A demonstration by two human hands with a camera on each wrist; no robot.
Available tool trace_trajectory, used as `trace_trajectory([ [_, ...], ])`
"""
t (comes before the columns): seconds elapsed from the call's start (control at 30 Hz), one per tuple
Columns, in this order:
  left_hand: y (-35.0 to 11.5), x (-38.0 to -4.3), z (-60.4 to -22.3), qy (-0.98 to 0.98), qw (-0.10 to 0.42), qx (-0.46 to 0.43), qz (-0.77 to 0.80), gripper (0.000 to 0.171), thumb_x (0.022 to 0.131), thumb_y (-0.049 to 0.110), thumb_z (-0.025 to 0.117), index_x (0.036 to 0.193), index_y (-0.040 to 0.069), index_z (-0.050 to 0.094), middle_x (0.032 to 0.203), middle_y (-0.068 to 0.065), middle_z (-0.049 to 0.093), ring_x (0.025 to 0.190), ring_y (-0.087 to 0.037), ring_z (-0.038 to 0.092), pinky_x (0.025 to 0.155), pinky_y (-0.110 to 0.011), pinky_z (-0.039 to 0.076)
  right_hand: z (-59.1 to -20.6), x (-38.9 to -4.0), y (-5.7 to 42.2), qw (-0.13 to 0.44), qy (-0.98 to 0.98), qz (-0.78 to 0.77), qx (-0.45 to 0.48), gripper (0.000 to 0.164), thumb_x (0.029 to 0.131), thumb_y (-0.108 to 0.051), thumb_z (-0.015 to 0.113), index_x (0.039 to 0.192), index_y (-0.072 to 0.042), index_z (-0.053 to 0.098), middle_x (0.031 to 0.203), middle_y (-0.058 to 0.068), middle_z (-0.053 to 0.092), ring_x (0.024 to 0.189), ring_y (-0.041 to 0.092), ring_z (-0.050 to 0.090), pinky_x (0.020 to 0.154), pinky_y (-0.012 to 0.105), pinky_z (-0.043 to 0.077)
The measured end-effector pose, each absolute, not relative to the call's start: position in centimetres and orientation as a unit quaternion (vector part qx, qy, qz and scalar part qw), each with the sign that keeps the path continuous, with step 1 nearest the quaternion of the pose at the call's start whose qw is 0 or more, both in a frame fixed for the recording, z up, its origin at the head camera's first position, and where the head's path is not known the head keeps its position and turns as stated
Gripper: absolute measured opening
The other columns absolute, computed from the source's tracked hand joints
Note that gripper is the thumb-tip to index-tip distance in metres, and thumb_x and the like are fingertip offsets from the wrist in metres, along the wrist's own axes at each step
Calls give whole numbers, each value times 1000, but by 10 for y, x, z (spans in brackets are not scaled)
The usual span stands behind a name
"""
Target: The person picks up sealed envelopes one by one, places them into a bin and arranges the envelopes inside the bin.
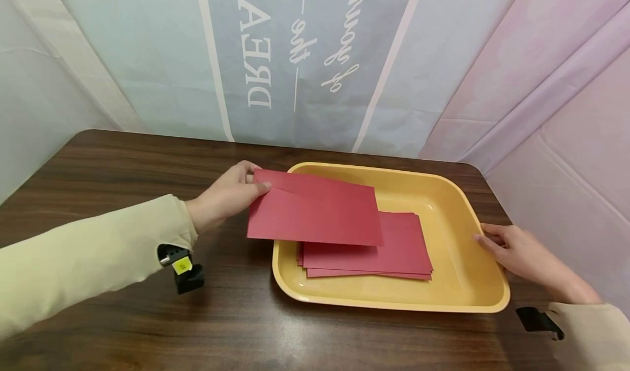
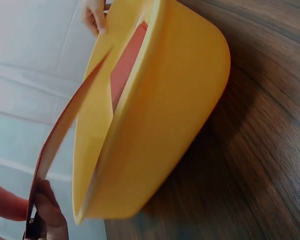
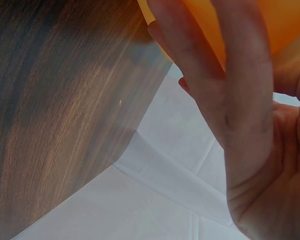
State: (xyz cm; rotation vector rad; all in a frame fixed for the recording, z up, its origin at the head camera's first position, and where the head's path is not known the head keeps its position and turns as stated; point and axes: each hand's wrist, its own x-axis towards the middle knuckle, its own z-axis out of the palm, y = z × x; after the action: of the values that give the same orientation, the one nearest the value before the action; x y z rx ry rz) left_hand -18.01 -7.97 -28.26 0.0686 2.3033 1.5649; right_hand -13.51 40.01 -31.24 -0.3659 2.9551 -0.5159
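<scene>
My left hand [image 1: 231, 191] pinches the left end of a red paper sheet [image 1: 315, 209], thumb on top and fingers beneath. The sheet is tilted over the left rim of a yellow plastic tray [image 1: 455, 250]; in the left wrist view the sheet [image 2: 65, 120] bends slightly and stands above the rim. Under it, a loose stack of red paper sheets [image 1: 401, 250] lies in the tray, partly covered. At the tray's right side my right hand [image 1: 524, 253] grips the rim, thumb on the inner side. The right wrist view shows its fingers [image 3: 247, 90] against the yellow wall.
The tray stands on a dark wood-grain table [image 1: 221, 316]. Behind the table hangs a pale cloth backdrop [image 1: 162, 59] with lettering, and it continues along both sides. Black wrist straps [image 1: 189, 278] sit at both sleeve cuffs.
</scene>
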Motion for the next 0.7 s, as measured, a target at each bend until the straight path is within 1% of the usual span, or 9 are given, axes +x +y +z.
trace_trajectory([
  [0.13,-67,-180,-283,809,197,41,552,35,97,8,48,125,-7,33,101,-20,67,73,-9,65,79,-26,50,-313,-135,401,56,975,-178,-124,35,99,-16,52,119,13,58,73,1,69,51,-2,54,47,23,45],
  [0.27,-52,-179,-285,803,216,53,553,31,97,7,48,122,-5,34,100,-19,67,73,-11,67,79,-27,51,-313,-134,400,47,974,-178,-129,34,99,-15,52,118,12,59,71,-2,67,50,-3,53,46,22,44],
  [0.4,-41,-179,-286,802,230,58,549,28,98,8,48,121,-2,34,96,-18,69,72,-13,69,78,-28,53,-312,-135,399,54,975,-178,-125,35,99,-16,51,119,13,58,71,-1,67,50,-2,53,46,23,44],
  [0.53,-31,-179,-288,797,237,63,552,26,98,7,46,119,-1,34,92,-19,71,75,-20,71,80,-29,53,-312,-135,399,58,975,-177,-123,37,99,-16,51,120,14,57,74,3,69,52,-3,54,47,23,45],
  [0.67,-21,-179,-290,806,228,75,541,23,97,6,47,116,-2,37,89,-17,70,84,-18,67,78,-27,48,-313,-134,399,58,974,-179,-124,37,99,-16,52,120,15,56,75,4,70,53,-3,54,47,22,45],
  [0.7,-18,-179,-291,810,223,79,536,23,96,6,48,116,-2,38,88,-18,70,83,-18,66,76,-26,47,-313,-134,399,57,974,-179,-123,37,99,-16,52,120,15,56,75,4,70,53,-3,54,47,22,45],
])
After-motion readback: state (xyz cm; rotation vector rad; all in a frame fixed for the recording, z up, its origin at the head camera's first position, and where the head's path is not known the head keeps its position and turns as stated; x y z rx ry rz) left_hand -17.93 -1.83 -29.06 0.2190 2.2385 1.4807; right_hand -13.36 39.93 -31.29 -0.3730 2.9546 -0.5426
